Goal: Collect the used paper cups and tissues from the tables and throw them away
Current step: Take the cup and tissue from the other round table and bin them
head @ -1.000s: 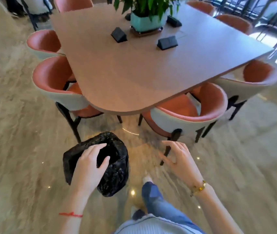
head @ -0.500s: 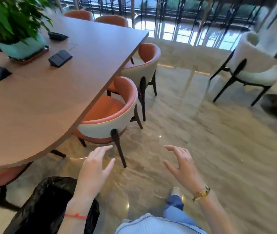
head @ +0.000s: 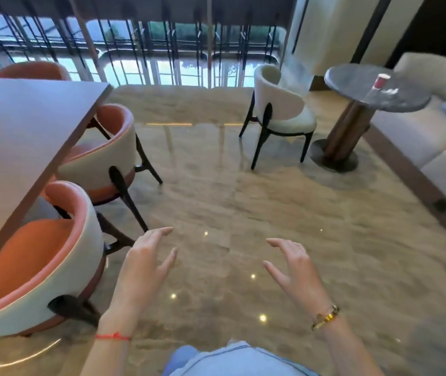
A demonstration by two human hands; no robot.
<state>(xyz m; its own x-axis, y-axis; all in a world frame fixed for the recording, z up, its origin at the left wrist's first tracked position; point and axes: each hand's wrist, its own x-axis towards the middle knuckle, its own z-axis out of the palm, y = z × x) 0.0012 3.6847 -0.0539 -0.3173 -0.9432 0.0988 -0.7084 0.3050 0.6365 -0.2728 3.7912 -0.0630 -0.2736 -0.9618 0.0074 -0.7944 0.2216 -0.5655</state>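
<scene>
Both hands out front and holding nothing: left hand (head: 145,263) and right hand (head: 295,267) spread, fingers relaxed, above the glossy beige marble floor (head: 243,191). Target sits well off to the right: a small red paper cup (head: 380,81) with a crumpled white tissue (head: 391,90) beside it on the round grey stone side table (head: 357,85). Risk ahead (light cup, narrow top): a hasty reach could tip it. The white upholstered chair (head: 281,109) stands beside that table, crowding the approach.

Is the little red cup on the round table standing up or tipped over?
Standing up. The small red paper cup sits upright on the round grey stone table, its white rim on top. Whether it is full cannot be told.
</scene>
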